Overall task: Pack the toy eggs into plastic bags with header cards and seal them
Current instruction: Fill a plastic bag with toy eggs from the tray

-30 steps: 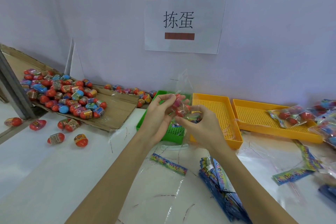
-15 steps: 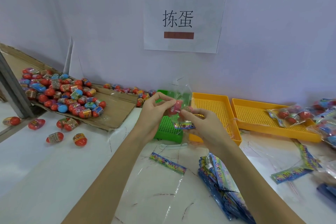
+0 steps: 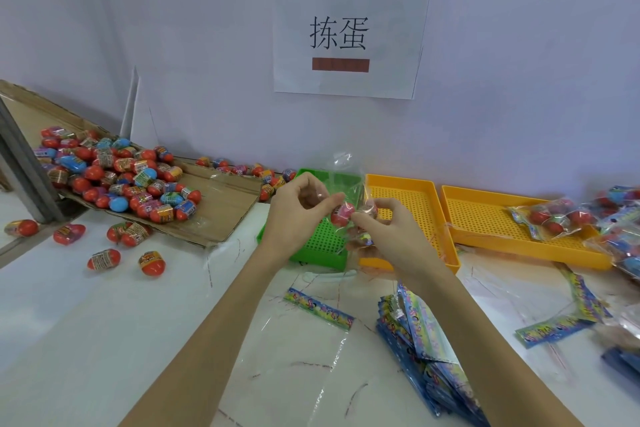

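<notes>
Hands meet above the green tray [image 3: 313, 246] at mid-scene: the left hand [image 3: 298, 215] pinches the clear plastic bag [image 3: 341, 180] by its upper part, and the right hand [image 3: 388, 232] grips the bag lower down, around the toy eggs [image 3: 343, 214] inside it. Loose eggs [image 3: 117, 180] lie heaped on a cardboard sheet [image 3: 221, 211] at far left. Header cards [image 3: 426, 329] are stacked on the tabletop [image 3: 104, 322] near the right forearm. Two yellow trays [image 3: 485, 218] sit to the right, with filled bags [image 3: 550, 218] on the farther one.

Glossy clear plastic bag [image 3: 341, 180]; matt cardboard sheet [image 3: 221, 211].
</notes>
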Demonstrator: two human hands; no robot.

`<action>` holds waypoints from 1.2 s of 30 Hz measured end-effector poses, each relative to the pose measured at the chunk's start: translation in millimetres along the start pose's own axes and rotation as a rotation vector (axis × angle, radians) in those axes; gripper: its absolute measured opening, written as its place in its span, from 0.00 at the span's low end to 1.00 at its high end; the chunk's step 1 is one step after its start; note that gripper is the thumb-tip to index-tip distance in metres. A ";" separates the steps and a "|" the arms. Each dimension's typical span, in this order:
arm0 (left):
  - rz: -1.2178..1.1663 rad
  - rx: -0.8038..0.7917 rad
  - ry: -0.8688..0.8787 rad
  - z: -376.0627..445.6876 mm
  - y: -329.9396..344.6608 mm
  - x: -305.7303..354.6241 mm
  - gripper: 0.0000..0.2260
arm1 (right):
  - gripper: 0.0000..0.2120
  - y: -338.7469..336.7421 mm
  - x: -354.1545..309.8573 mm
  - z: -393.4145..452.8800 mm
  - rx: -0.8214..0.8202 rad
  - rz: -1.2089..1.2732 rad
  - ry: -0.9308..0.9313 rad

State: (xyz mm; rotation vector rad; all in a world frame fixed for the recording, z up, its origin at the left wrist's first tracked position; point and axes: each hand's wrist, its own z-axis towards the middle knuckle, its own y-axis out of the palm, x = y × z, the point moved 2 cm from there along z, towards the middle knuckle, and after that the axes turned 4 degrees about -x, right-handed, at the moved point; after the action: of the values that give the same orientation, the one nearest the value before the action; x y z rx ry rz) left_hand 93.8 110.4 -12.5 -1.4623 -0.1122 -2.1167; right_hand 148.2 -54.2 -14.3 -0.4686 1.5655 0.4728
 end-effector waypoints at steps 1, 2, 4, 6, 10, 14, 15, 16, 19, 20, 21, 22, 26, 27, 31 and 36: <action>-0.021 -0.002 -0.002 1.1 -2.1 -0.2 0.10 | 0.14 0.5 -1.4 -0.2 -0.013 -0.026 -0.019; -0.070 -0.015 -0.011 2.0 -4.1 -0.3 0.09 | 0.14 1.2 -2.7 -0.7 -0.028 -0.030 -0.034; -0.221 -0.071 -0.042 2.3 -6.3 0.7 0.10 | 0.18 2.3 -3.2 -1.7 -0.071 0.012 -0.034; -0.394 -0.134 -0.088 1.0 -4.9 2.4 0.12 | 0.21 2.7 -2.7 -3.6 -0.149 0.051 -0.007; -0.512 -0.127 -0.158 1.2 -1.1 4.4 0.19 | 0.21 3.2 -1.9 -4.4 -0.178 0.154 0.024; -0.261 -0.122 -0.089 0.2 0.6 1.6 0.09 | 0.13 2.3 -2.5 -2.3 -0.076 0.199 -0.012; -0.240 -0.130 -0.066 -0.4 0.9 0.8 0.06 | 0.12 1.7 -2.7 -2.7 -0.086 0.199 -0.014; -0.236 -0.131 -0.048 -0.8 0.9 0.7 0.04 | 0.11 0.9 -2.5 -3.0 -0.103 0.207 -0.019; -0.244 -0.126 -0.004 -1.0 0.8 3.0 0.05 | 0.09 -1.6 -3.2 -5.7 -0.076 0.201 -0.057; -0.246 -0.125 0.009 -1.5 1.9 3.5 0.05 | 0.07 -2.4 -2.7 -6.0 -0.041 0.162 -0.080; -0.247 -0.121 0.019 -2.1 3.7 4.2 0.05 | 0.07 -2.3 -2.7 -6.6 -0.007 0.126 -0.102; -0.250 -0.116 0.026 -2.6 5.4 5.0 0.06 | 0.08 -2.2 -2.4 -6.8 0.023 0.096 -0.126; -0.311 -0.116 0.040 -2.2 6.0 8.0 0.09 | 0.10 0.3 -2.8 -5.1 0.122 0.075 -0.179; -0.321 -0.114 0.040 -1.3 5.3 7.8 0.10 | 0.12 0.6 -3.7 -4.1 0.132 0.071 -0.172; -0.319 -0.024 0.026 0.2 2.8 5.5 0.10 | 0.11 -2.9 -5.7 -1.4 0.033 0.214 -0.087; -0.238 -0.072 -0.146 0.9 1.7 -6.0 0.08 | 0.09 -8.1 -0.6 -2.4 0.091 0.193 -0.094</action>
State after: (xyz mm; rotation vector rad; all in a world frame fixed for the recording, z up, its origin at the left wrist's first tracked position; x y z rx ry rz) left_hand 96.8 111.7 -17.8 -1.7200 -0.2803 -2.2159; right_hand 150.9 -62.2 -13.7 -0.2235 1.5404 0.5606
